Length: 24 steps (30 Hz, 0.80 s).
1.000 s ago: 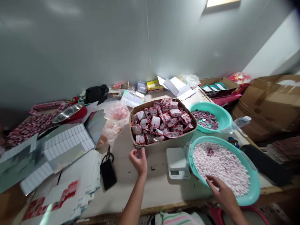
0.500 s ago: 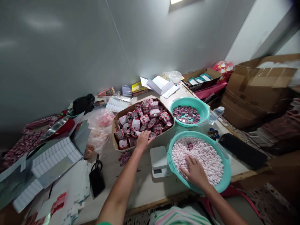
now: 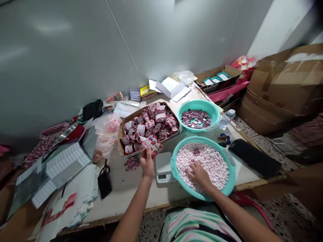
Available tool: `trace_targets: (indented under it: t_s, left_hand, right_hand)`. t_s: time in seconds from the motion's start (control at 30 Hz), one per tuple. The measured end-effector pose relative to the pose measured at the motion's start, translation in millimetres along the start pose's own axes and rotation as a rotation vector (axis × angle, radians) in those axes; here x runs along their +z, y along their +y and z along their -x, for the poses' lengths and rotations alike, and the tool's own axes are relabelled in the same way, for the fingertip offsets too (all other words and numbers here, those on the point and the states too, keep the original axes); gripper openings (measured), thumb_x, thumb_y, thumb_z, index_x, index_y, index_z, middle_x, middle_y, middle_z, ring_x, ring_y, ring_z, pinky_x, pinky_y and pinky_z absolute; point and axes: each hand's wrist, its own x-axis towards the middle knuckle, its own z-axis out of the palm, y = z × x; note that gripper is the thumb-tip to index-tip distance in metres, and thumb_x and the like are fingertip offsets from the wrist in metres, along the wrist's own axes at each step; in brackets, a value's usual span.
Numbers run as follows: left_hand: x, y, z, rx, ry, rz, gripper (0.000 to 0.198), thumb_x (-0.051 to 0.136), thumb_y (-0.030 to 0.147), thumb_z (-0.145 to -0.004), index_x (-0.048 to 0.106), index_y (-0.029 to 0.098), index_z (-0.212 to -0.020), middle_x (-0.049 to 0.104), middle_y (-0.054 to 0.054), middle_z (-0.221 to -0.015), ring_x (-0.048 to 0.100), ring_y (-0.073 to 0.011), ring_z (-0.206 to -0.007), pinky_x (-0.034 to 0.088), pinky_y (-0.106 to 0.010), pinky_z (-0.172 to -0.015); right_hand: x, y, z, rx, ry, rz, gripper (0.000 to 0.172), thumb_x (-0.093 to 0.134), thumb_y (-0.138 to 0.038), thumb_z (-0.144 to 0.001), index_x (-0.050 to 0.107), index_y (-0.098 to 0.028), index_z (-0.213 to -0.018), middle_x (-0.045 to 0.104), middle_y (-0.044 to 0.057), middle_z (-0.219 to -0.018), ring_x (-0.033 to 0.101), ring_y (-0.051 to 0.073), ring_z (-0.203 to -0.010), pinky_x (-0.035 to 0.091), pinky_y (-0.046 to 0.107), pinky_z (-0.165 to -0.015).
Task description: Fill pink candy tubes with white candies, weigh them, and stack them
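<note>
My left hand (image 3: 147,163) is closed around the near end of a small red and white printed box (image 3: 152,145), lifted at the front right edge of a cardboard tray (image 3: 148,131). Many similar printed boxes (image 3: 161,118) fill that tray. My right hand (image 3: 199,174) rests in a turquoise basin (image 3: 229,181) of small white and pinkish pellets (image 3: 214,161). Its thumb is apart from the fingers, whose tips touch the pellets and are partly hidden. Close to the fingers lies a small dark pink round cap (image 3: 196,152) on the pellets.
A white scale (image 3: 163,164) stands between the tray and basin. Behind sits a second turquoise basin (image 3: 214,114) with dark pink round caps. A plastic bottle (image 3: 227,119) and black case (image 3: 254,158) are at right; scissors (image 3: 105,168) and stacked printed sheets (image 3: 75,201) at left.
My left hand has picked up a printed box from the tray and drawn it back towards me. My right hand stays in the pellets, its fingers less spread. The view has shifted slightly.
</note>
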Motion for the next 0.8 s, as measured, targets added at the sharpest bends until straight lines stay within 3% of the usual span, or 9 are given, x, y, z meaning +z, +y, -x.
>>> trace_targets:
  t_s: [0.13, 0.23, 0.33, 0.47, 0.6, 0.7, 0.8]
  left_hand:
    - [0.6, -3.7, 65.2, -0.443, -0.098, 0.350, 0.052, 0.076, 0.041, -0.066, 0.059, 0.016, -0.109, 0.070, -0.007, -0.098, 0.067, -0.0172, -0.079, 0.052, -0.027, -0.071]
    - [1.3, -5.6, 94.5, -0.614, -0.138, 0.434, 0.055, 0.080, 0.030, -0.061, 0.058, 0.017, -0.109, 0.069, -0.007, -0.099, 0.067, -0.0178, -0.084, 0.053, -0.028, -0.075]
    - [4.4, -6.4, 107.5, -0.640, -0.164, 0.438, 0.049, 0.079, 0.029, -0.062, 0.060, 0.017, -0.105, 0.069, -0.007, -0.103, 0.065, -0.0189, -0.091, 0.051, -0.029, -0.081]
    - [8.3, -12.7, 111.4, -0.639, -0.241, 0.396, 0.049, 0.077, 0.030, -0.064, 0.060, 0.017, -0.107, 0.070, -0.006, -0.102, 0.065, -0.0181, -0.093, 0.048, -0.027, -0.083]
    - [9.6, -20.0, 110.6, -0.674, -0.336, 0.298, 0.047, 0.076, 0.035, -0.062, 0.058, 0.017, -0.101, 0.071, -0.004, -0.092, 0.065, -0.0163, -0.080, 0.049, -0.026, -0.076]
    - [11.3, -21.9, 111.9, -0.617, -0.389, 0.220, 0.050, 0.078, 0.032, -0.059, 0.052, 0.018, -0.100, 0.071, -0.004, -0.090, 0.066, -0.0172, -0.079, 0.050, -0.027, -0.076]
    - [14.5, -24.8, 116.2, -0.497, -0.450, 0.125, 0.057, 0.076, 0.023, -0.061, 0.048, 0.020, -0.111, 0.068, -0.007, -0.103, 0.066, -0.0192, -0.090, 0.050, -0.030, -0.082]
  right_hand:
    - [-6.2, 11.3, -8.9, 0.200, -0.054, -0.406, 0.025, 0.059, -0.047, -0.077, 0.063, -0.023, -0.082, 0.066, 0.008, -0.103, 0.059, 0.027, -0.099, 0.043, 0.034, -0.081]
    - [-14.1, 17.1, -16.4, 0.320, -0.023, -0.589, 0.030, 0.064, -0.051, -0.071, 0.067, -0.023, -0.081, 0.069, 0.008, -0.100, 0.059, 0.029, -0.103, 0.041, 0.036, -0.088]
    - [-22.2, 17.6, -18.5, 0.407, -0.007, -0.736, 0.037, 0.063, -0.056, -0.069, 0.068, -0.021, -0.079, 0.071, 0.008, -0.091, 0.061, 0.029, -0.096, 0.044, 0.035, -0.082]
    - [-32.9, 13.3, -13.5, 0.595, 0.021, -1.032, 0.039, 0.061, -0.057, -0.071, 0.064, -0.019, -0.077, 0.066, 0.004, -0.071, 0.061, 0.020, -0.067, 0.045, 0.028, -0.057]
    - [-49.1, 11.4, -9.1, 0.761, -0.011, -1.357, 0.030, 0.064, -0.046, -0.069, 0.060, -0.020, -0.083, 0.052, -0.004, -0.055, 0.041, 0.009, -0.040, 0.030, 0.020, -0.035]
    - [-63.5, 11.8, -10.1, 0.802, -0.072, -1.565, 0.027, 0.067, -0.035, -0.066, 0.059, -0.020, -0.088, 0.046, -0.006, -0.053, 0.029, 0.005, -0.036, 0.019, 0.016, -0.030]
    - [-75.2, 9.8, -13.6, 0.823, -0.084, -1.709, 0.025, 0.066, -0.030, -0.067, 0.057, -0.020, -0.089, 0.046, -0.006, -0.055, 0.029, 0.005, -0.036, 0.019, 0.015, -0.030]
